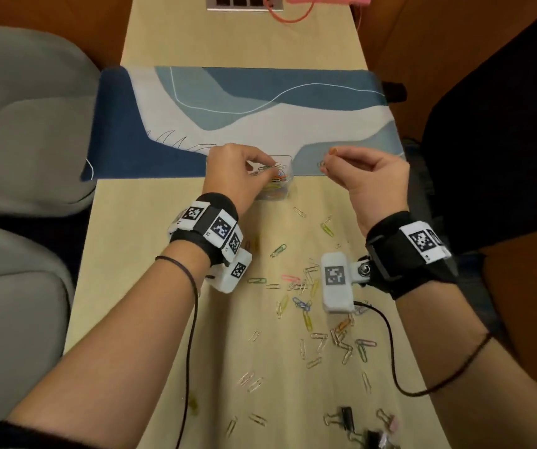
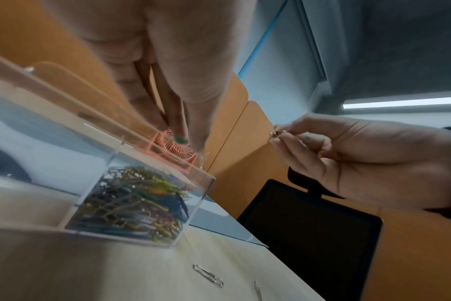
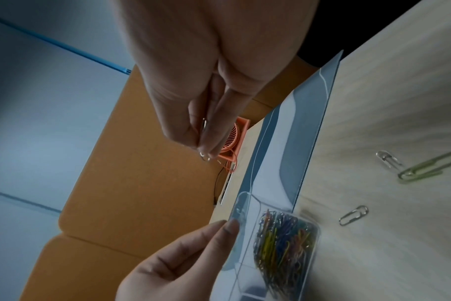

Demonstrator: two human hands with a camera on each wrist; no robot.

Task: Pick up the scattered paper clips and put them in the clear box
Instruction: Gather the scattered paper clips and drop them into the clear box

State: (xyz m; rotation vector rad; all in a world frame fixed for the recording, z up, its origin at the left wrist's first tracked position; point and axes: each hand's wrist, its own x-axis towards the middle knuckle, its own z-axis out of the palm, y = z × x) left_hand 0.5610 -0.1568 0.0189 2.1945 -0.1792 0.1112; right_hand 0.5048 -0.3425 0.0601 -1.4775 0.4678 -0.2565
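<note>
While the left hand (image 1: 231,171) pinches a green clip (image 2: 180,140) over the box (image 1: 275,186) on the worktop (image 1: 170,254), its grip should part low inside the rim; right hand (image 1: 367,179) pinches a silver clip (image 3: 204,130) beside it.

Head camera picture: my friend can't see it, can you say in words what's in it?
Two hands reach over a wooden table: the left hand pinches a green clip above the clear box of colourful clips, and the right hand pinches a silver clip beside it. Many loose clips lie scattered nearer the person.
</note>
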